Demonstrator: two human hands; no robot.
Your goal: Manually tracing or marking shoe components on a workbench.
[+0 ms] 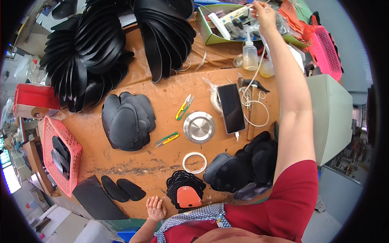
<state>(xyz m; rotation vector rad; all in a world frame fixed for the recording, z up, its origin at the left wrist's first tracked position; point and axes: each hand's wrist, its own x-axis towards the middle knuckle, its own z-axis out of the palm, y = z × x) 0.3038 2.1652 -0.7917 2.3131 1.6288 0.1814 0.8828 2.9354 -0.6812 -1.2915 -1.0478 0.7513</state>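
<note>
My left hand [156, 208] rests on the table's near edge, fingers stretched out and holding nothing. To its right lies a stack of black shaped pieces [183, 181] with an orange-red piece [189, 197] on top; to its left are two black oval pieces [129, 189]. My right arm stretches to the far side, where my right hand [265, 17] is over a green box [210, 38] of odds and ends. Its fingers are closed beside a white power strip [239, 14]; what they hold is too small to make out. A white cable [258, 69] runs below that hand.
Black pieces fan out in big stacks [101, 38] at the far left. Mid-table are thread snips [185, 107], a round metal dish [199, 127], a tape roll [194, 163], a phone [231, 108] and a hammer [253, 84]. A pink basket [75, 162] stands left, a squeeze bottle [250, 56] far right.
</note>
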